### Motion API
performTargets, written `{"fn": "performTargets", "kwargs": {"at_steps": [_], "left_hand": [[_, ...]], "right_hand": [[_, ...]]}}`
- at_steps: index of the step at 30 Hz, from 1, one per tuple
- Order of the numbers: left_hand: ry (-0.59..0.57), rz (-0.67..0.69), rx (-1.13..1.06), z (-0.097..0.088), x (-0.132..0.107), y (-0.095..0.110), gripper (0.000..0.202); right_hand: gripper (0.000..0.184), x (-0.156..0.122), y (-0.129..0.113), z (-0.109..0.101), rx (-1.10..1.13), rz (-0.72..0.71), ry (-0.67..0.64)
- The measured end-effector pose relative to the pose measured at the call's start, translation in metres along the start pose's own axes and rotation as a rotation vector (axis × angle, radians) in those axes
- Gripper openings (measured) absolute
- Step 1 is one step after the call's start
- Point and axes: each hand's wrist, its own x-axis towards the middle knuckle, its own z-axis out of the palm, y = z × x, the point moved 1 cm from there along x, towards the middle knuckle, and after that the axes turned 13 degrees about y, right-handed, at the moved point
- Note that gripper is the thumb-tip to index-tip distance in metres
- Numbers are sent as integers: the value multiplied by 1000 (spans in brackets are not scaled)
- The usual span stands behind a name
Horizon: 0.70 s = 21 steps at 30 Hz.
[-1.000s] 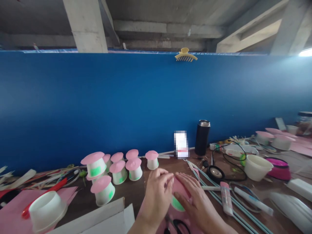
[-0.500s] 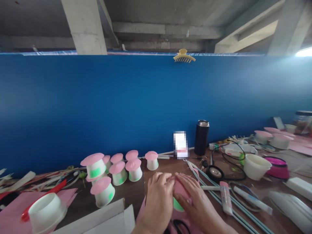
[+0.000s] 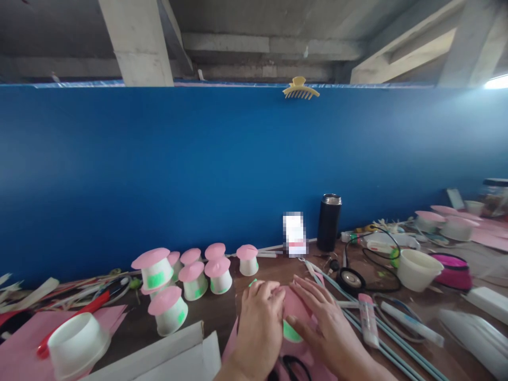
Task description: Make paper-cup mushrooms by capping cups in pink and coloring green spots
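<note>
Between my hands is a paper cup with a pink paper roof [image 3: 296, 299] and a green patch [image 3: 291, 331] on its front. My left hand [image 3: 260, 323] is closed against its left side, fingers bent over the roof edge. My right hand [image 3: 325, 320] grips the right side, its long fingers laid along the pink paper and its thumb near the green patch. Most of the cup is hidden by the hands. Black scissor handles [image 3: 296, 366] lie just below on pink paper.
Several roofed cups [image 3: 192, 280] stand at the left. A bare white cup [image 3: 77, 344] and a white box [image 3: 159, 357] are at front left. To the right are a glue stick [image 3: 368, 320], a black bottle [image 3: 329, 222], a white tub [image 3: 417, 270] and a cable [image 3: 377, 288].
My right hand has shifted slightly right, so more of the pink roof and green patch shows. My left hand stays at the cup's left side, and a green bit shows behind it.
</note>
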Motion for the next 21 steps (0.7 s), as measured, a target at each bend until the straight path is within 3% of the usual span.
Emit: {"fn": "performTargets", "kwargs": {"at_steps": [16, 21], "left_hand": [[-27, 2, -15, -4, -2, 3, 31], [11, -26, -38, -3, -3, 3, 30]], "right_hand": [[48, 7, -9, -8, -98, -65, -9], [49, 4, -9, -7, -107, -53, -19]]}}
